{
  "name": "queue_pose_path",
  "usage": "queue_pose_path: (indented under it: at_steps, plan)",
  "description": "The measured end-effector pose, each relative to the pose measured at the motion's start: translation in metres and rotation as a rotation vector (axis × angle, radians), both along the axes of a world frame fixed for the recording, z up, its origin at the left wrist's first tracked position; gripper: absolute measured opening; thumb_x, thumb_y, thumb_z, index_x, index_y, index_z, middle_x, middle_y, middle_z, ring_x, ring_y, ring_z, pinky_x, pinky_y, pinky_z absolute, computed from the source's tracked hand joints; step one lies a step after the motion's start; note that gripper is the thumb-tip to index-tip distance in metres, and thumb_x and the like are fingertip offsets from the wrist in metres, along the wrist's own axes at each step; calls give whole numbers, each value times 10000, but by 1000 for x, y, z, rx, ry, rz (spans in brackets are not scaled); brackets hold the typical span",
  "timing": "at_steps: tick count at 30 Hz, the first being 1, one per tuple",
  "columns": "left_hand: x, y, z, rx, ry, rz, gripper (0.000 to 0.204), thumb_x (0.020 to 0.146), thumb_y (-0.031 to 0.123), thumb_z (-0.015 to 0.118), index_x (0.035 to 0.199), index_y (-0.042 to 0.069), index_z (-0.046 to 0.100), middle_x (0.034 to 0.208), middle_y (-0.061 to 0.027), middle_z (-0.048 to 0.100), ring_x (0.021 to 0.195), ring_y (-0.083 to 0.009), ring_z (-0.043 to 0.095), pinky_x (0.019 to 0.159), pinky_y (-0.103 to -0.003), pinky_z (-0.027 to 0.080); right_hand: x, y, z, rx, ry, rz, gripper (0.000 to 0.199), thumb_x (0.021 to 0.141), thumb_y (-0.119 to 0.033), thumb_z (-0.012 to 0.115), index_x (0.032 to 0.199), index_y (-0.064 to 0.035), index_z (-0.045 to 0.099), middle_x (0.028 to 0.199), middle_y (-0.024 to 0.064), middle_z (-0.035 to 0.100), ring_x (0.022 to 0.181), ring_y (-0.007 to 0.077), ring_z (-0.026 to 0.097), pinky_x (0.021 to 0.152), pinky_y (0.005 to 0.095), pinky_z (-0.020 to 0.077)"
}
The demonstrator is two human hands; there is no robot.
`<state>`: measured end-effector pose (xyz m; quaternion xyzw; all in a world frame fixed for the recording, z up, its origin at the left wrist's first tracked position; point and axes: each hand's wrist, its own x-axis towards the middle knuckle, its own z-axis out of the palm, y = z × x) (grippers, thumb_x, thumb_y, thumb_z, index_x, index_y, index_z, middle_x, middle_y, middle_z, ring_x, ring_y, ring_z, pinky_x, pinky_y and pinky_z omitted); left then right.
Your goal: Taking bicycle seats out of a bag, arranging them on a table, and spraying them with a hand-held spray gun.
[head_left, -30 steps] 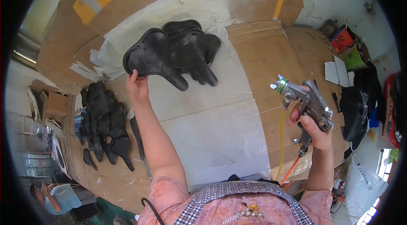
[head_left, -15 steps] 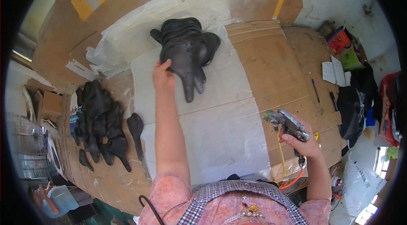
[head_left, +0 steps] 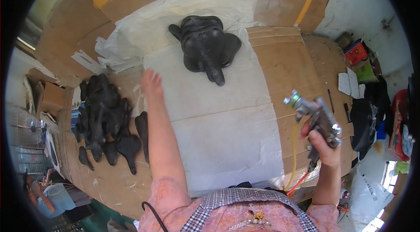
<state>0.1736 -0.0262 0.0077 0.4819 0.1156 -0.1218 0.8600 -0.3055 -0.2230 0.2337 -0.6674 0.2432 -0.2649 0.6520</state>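
Head view: where was the saddle stack (head_left: 203,44)?

Far, on white sheeting (head_left: 227,144); the left hand (head_left: 153,86) hovered open, left of it. The right hand (head_left: 326,149) gripped a spray gun (head_left: 321,118).

Containers?

A cardboard box (head_left: 54,99) stood left, contents unclear.

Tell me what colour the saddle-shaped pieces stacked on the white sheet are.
Black; the stacked saddle-shaped pieces show best in the head view.
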Motion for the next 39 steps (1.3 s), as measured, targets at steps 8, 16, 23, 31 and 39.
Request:
queue_pose_path:
  at_steps: [8, 16, 23, 31, 39]
  plan:
    - [-15, -147, 31, 58, -27, -312, 361, 728, -40, 644, 1062, 58, 551, 912, -39, 591, 756, -151, 560, 607, -274, 421, 8, -2, -36, 61, 321, 231, 565, 773, -156, 706, 1268, -9, 474, 875, 27, 586, 782, 88, 545, 717, 244, 456]
    - [29, -29, 71, -419, -194, -168, 310, 811, -55, 540, 1112, 10, 500, 1125, -146, 576, 1028, -282, 562, 945, -466, 422, 30, -15, -3, 15, -115, -35, 611, 791, -195, 699, 1286, 31, 423, 826, 76, 588, 722, 132, 573, 637, 264, 471]
    - [38, -102, 17, -213, 84, -298, 368, 788, -33, 552, 1148, 26, 501, 1162, -132, 535, 1073, -287, 514, 926, -472, 413, 11, -9, -40, 107, 212, 177, 578, 768, -156, 716, 1263, 15, 471, 859, 30, 593, 767, 81, 554, 692, 233, 467]
    - [17, -127, 20, -102, -19, -485, 348, 740, -66, 566, 1079, -21, 500, 1050, -141, 577, 956, -267, 565, 880, -382, 444, 0, -7, -48, 88, 280, 168, 589, 768, -157, 713, 1276, 2, 462, 875, 32, 594, 799, 89, 549, 722, 240, 462]
    - [27, -74, 39, -254, -43, -449, 387, 686, -86, 534, 1070, -35, 517, 1031, -149, 609, 991, -287, 577, 928, -389, 446, 25, -6, -51, 45, 249, 219, 575, 771, -152, 707, 1269, 2, 464, 903, 44, 598, 825, 100, 553, 750, 250, 462]
